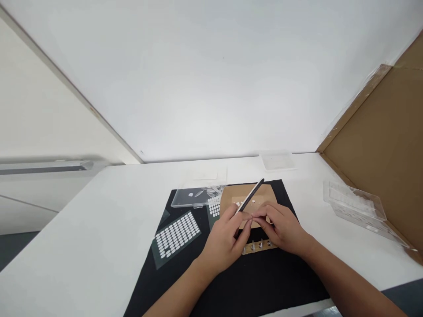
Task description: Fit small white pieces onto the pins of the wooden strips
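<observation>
My left hand (228,240) is closed on a thin black nail file (251,194) that slants up and to the right. My right hand (280,229) pinches something very small at its fingertips, right against the file's lower end. Both hands hover over a brown cardboard piece (228,198) that carries a few small white nail tips. A strip with small metal pieces (259,245) lies just under the hands. Everything rests on a black mat (238,281).
A sheet of several white adhesive tabs (176,236) lies left on the mat, a smaller one (214,207) beside the cardboard. A clear lid (194,197) sits behind. Clear plastic boxes stand at the right (355,203) and back (276,161). A cardboard wall (383,141) rises right.
</observation>
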Available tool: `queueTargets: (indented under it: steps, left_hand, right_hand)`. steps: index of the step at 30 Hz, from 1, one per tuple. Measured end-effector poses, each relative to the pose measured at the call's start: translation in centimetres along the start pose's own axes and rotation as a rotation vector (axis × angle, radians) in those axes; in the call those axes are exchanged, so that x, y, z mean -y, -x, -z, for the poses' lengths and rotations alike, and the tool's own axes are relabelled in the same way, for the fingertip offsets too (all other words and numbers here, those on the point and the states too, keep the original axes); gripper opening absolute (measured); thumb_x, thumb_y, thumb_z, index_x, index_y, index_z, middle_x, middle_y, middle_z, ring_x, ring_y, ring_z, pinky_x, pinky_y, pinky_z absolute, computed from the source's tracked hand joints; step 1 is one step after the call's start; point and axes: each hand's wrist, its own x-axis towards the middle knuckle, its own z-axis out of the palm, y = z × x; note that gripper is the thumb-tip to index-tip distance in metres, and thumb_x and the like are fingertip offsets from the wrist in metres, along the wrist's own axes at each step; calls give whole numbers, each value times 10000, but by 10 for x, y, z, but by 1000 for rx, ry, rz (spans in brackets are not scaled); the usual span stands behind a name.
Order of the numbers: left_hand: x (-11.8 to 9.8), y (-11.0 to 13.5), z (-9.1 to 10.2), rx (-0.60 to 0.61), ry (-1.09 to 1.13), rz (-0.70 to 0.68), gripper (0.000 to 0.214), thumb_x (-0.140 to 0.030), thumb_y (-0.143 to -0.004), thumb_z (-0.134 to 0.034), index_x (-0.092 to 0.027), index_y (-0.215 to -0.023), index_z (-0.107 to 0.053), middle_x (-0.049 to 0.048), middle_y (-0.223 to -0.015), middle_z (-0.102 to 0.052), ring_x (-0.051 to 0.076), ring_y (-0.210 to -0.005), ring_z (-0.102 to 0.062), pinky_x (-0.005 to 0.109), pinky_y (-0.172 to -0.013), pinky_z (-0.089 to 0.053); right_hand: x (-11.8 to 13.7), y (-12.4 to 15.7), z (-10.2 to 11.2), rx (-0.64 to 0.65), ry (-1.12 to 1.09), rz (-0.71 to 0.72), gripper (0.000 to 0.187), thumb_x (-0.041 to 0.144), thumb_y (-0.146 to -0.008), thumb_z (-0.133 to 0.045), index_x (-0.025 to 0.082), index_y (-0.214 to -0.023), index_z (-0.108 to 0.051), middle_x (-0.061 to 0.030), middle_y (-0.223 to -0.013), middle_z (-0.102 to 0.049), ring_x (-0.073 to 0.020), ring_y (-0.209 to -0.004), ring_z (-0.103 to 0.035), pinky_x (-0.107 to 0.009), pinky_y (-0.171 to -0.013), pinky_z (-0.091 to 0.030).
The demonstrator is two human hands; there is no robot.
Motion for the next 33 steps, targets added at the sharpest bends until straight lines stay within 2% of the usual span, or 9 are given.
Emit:
queueTargets:
  steps: [4, 7, 10, 12, 16, 22, 26, 31, 33]
  left_hand:
    - [2, 4, -2, 45, 67, -20, 215, -213, -1076, -484, -221, -1173, -676, 23, -889, -609, 140, -684, -606, 253, -629, -512]
    - [5, 10, -7, -5, 73, 23, 370, -214, -1089, -463, -232, -1452, -528, 103, -1142, -706, 224, -1003, -729, 334, -812, -610]
    - [4, 12, -8, -24, 34, 156, 568, -259, -1100, -469, -223, -1643, -308, 188, -1495, -602, 302, -1370, -629, 431, -1016, -605]
    - [2, 11, -7, 45, 61, 170, 573, -269, -1112, -439, -234, -1664, -293, 179, -1578, -551, 302, -1447, -574, 451, -1100, -574]
    - [-4, 4, -7, 175, 135, 104, 492, -259, -1125, -369, -240, -1614, -423, 136, -1537, -615, 275, -1430, -599, 463, -1187, -519]
    - [-13, 1, -2, 163, 142, 92, 470, -249, -1116, -392, -224, -1570, -513, 129, -1449, -692, 283, -1326, -684, 449, -1121, -584]
    - [-18, 1, 2, 183, 58, 95, 483, -261, -1120, -380, -196, -1583, -498, 135, -1485, -668, 283, -1361, -663, 462, -1156, -563]
    - [-15, 3, -2, 172, 4, 69, 491, -232, -1121, -360, -221, -1597, -481, 115, -1492, -664, 257, -1353, -669, 431, -1156, -568]
    - [-14, 5, -4, 159, -12, 63, 499, -217, -1118, -367, -226, -1606, -467, 117, -1484, -669, 250, -1339, -679, 421, -1147, -576]
  right_hand:
    - [5, -1, 2, -15, 23, 18, 84, 194, -1071, -545, 237, -1096, -613, -52, -927, -684, -190, -841, -643, -323, -736, -530]
    - [5, 0, 1, -67, 9, 22, 71, 188, -1061, -551, 246, -1079, -588, -40, -908, -669, -184, -812, -637, -319, -713, -512]
    - [3, 1, -2, -184, 14, 15, 87, 175, -1044, -567, 257, -1075, -571, -18, -861, -652, -171, -754, -621, -306, -661, -487]
    - [1, 1, -5, -241, 37, -1, 94, 170, -1036, -572, 261, -1059, -566, -9, -832, -641, -167, -723, -610, -300, -636, -476]
    - [2, -1, -9, -295, 97, -17, 103, 158, -1022, -585, 258, -1027, -561, -2, -801, -634, -158, -696, -600, -294, -632, -475]
    - [10, -3, -9, -283, 188, -35, 126, 169, -1046, -553, 257, -960, -523, 3, -743, -575, -155, -656, -552, -294, -597, -422]
    - [13, -6, -6, -288, 180, -23, 160, 149, -1052, -550, 246, -932, -507, -2, -779, -584, -150, -696, -569, -280, -626, -432]
    - [20, -7, -4, -173, 198, -62, 221, 144, -1059, -533, 236, -869, -470, 19, -749, -560, -125, -629, -496, -256, -580, -376]
    - [20, -7, -4, -173, 237, -70, 237, 148, -1059, -537, 234, -848, -468, 25, -728, -553, -123, -612, -476, -259, -572, -355]
